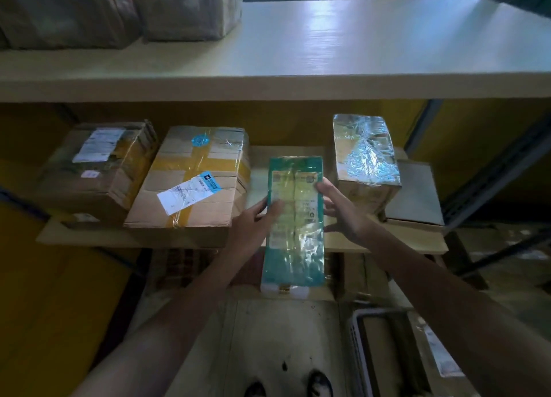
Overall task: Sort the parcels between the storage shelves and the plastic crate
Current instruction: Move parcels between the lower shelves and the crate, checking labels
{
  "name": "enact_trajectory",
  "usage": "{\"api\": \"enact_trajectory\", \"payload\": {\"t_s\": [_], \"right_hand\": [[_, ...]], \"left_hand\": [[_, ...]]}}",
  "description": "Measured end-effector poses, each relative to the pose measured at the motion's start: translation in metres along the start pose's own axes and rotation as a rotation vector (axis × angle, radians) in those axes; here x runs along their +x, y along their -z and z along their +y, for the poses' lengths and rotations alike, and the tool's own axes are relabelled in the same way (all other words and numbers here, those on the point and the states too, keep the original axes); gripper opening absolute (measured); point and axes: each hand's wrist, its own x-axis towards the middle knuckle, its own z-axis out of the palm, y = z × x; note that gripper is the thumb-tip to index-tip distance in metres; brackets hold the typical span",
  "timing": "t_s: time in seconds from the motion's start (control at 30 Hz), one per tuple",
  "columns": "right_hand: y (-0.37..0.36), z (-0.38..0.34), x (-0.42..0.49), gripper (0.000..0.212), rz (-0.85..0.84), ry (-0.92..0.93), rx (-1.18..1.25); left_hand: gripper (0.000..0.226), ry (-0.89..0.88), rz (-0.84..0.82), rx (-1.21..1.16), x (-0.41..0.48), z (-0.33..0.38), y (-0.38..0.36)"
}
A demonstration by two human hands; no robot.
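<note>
A long green and yellow parcel (293,217) wrapped in clear tape lies lengthwise over the front edge of the middle shelf (89,237), its far half above the board and its near end sticking out. My left hand (253,225) grips its left side and my right hand (340,211) grips its right side. It sits in the gap between a large taped cardboard box (193,182) on the left and a foil-topped box (365,158) on the right. A grey plastic crate (384,352) stands on the floor at lower right, partly cut off.
Another cardboard box (98,164) with a white label is at the shelf's far left. A flat grey box (416,193) lies at the shelf's right end. The upper shelf (328,53) carries wrapped bundles (119,9) at its left. More boxes stand below the middle shelf.
</note>
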Motion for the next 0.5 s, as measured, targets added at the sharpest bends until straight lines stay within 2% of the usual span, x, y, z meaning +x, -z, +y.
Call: {"api": "enact_trajectory", "payload": {"t_s": [0.1,0.17,0.3,0.4,0.5], "right_hand": [[0.007,0.0,0.006,0.062,0.062,0.007,0.094],[0.004,-0.003,0.01,0.057,0.118,0.018,0.124],[-0.007,-0.008,0.022,0.052,0.238,0.016,0.026],[-0.01,-0.003,0.024,0.051,0.195,0.035,-0.209],[-0.017,0.011,0.025,0.053,0.136,0.004,-0.25]], "left_hand": [[0.07,0.007,-0.143,-0.145,-0.004,-0.006,-0.008],[0.084,0.0,-0.193,-0.157,-0.007,-0.009,-0.017],[0.071,-0.117,-0.036,0.002,0.001,-0.009,-0.035],[0.063,-0.155,0.121,0.114,0.016,-0.007,-0.041],[0.05,-0.146,0.084,0.189,0.029,-0.013,-0.034]]}}
